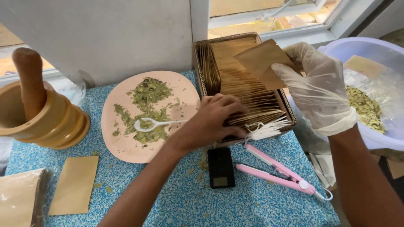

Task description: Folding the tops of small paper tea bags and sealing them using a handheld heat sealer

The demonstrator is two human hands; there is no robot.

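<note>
My gloved right hand point(320, 90) pinches one brown pouch point(263, 63) lifted clear, my bare left hand point(212, 122) rests flat on the boxed pouches point(248, 94); nothing filled yet.

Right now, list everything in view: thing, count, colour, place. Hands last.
mortar: one, tan wood, far left
pestle: one, brown, standing in the mortar
plate: one, pale pink, left of centre
dried leaves: a scatter, green, on the plate
spoon: one, white, on the plate
box: one, brown woven, centre back, packed with paper pouches
loose pouch: one, tan, lower left
pocket scale: one, black, front centre
heat sealer: one, pink, right of the scale
basin: one, lilac, far right, holding green leaves
left hand: bare, resting on the pouches in the box
right hand: white glove, holding one pouch above the box
</note>
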